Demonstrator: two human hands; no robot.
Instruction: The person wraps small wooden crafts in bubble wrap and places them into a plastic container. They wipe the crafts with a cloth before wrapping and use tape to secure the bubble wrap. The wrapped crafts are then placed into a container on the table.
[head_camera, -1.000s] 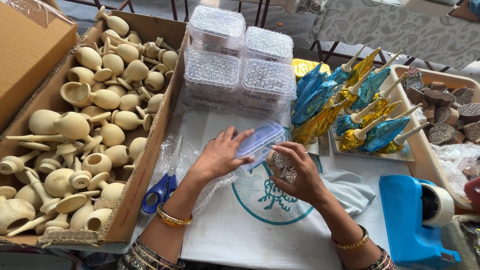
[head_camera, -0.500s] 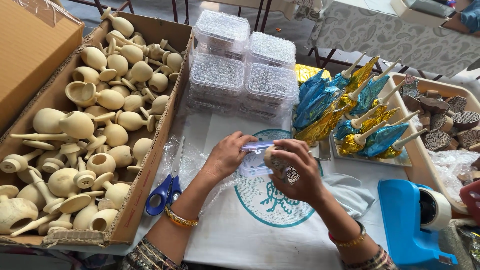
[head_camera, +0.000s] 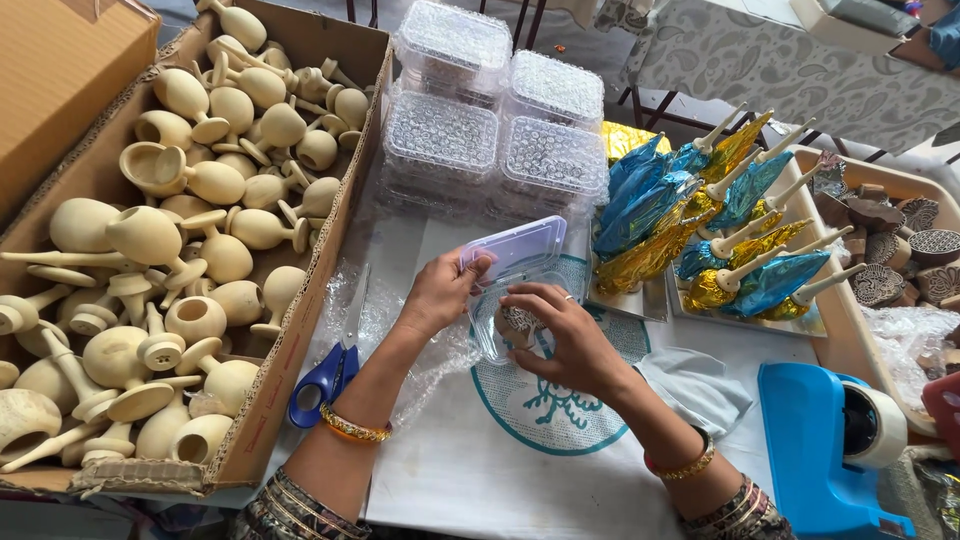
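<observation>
**Clear box, lid up, between both hands**

Box (head_camera: 497, 322): on the white cloth (head_camera: 480, 470), long axis roughly left–right.
Left hand (head_camera: 440, 292): at its left end, fingers pinching the raised lid (head_camera: 515, 248).
Right hand (head_camera: 560, 335): nearer, over the tray, fingers curled, apparently around a carved block (head_camera: 519, 321).

Clear plastic box (head_camera: 505, 320) with a pale lilac lid (head_camera: 520, 246); the carved block (head_camera: 519, 322) inside it is brown. Beneath the box: white cloth (head_camera: 450, 470), teal tree print. Left of the box: blue-handled scissors (head_camera: 322, 380), pale beige wooden pieces (head_camera: 180, 250). Right of it: blue and gold foil wraps (head_camera: 700, 230), bright blue tape dispenser (head_camera: 815, 450).
</observation>
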